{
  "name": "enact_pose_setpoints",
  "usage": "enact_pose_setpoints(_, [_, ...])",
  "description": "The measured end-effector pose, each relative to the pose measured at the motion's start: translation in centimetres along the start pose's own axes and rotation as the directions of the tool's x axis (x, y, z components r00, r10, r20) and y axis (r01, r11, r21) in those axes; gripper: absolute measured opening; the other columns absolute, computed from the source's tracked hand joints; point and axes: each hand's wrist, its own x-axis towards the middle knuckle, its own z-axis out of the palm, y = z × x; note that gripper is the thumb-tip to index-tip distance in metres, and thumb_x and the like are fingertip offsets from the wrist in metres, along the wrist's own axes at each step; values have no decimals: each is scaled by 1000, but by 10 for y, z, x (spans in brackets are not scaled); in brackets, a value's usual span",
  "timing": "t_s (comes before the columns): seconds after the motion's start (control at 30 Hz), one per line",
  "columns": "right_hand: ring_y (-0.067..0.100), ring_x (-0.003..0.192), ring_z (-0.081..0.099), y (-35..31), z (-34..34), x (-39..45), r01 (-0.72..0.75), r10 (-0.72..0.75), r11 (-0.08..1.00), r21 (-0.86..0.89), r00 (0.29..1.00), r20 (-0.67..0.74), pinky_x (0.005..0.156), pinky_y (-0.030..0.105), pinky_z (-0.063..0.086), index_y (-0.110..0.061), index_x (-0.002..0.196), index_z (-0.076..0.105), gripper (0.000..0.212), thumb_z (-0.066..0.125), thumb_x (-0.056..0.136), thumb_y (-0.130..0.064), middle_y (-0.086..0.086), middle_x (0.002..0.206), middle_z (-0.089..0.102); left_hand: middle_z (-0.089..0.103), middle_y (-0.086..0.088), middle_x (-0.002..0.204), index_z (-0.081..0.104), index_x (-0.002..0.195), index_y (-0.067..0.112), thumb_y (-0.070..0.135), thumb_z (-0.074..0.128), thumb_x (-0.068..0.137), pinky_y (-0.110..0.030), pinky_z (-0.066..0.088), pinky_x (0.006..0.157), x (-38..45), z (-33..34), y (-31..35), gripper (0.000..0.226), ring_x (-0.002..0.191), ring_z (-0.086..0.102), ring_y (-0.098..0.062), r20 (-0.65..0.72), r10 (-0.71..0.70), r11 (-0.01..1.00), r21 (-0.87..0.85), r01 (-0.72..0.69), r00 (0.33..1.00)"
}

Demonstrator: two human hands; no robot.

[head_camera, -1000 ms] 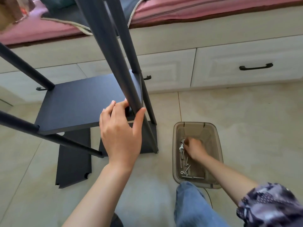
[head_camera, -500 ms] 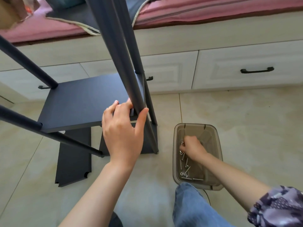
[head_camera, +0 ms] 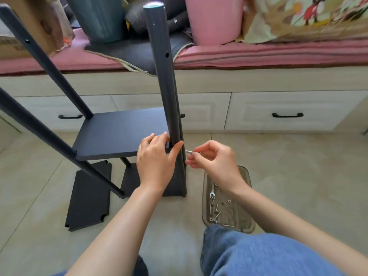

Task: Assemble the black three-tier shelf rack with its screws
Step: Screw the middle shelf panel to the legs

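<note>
Left hand [head_camera: 156, 158] fingers grip the matte black rack's post [head_camera: 169, 108]; right hand [head_camera: 215, 158] pinches a silver screw [head_camera: 190, 152].

Beige tiled floor [head_camera: 288, 176] bearing the partly built black rack [head_camera: 119, 130], a loose shelf panel [head_camera: 89, 196], and a hardware tray [head_camera: 247, 222].

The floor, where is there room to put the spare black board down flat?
Bare tiles lie right of the parts tray, up to the drawers. More lie left of the loose board. It is crowded between the rack's post and the tray, where both hands work.
</note>
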Motion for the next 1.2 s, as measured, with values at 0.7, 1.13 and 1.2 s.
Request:
enact_pose_setpoints(0.7, [24, 80, 76, 3, 20, 4, -25, 25, 1000, 1, 1000, -13, 73, 35, 62, -5, 85, 57, 17, 75, 86, -4, 10, 81, 77, 71, -3, 122, 68, 126, 14, 49, 56, 98, -47, 41, 107, -3, 0, -5, 46, 137, 47, -26, -28, 47, 999, 4, -47, 998])
enact_pose_setpoints(1.13, [32, 76, 75, 3, 28, 23, -62, 61, 998, 13, 997, 45, 71, 39, 62, -1, 84, 57, 15, 72, 86, 0, 16, 78, 75, 63, 5, 111, 56, 114, 19, 9, 62, 83, -13, 42, 93, -35, 3, -6, 33, 107, 56, -7, -257, -110, 887, -461, -22, 960])
enact_pose_setpoints(1.2, [31, 76, 76, 2, 28, 24, -66, 66, 998, -12, 997, 49, 70, 37, 62, -2, 84, 56, 16, 72, 86, -1, 15, 78, 76, 55, 8, 102, 48, 104, 28, 15, 61, 82, -6, 37, 82, -49, 9, -4, 28, 100, 51, -2, -291, -339, 788, -607, 102, 895])
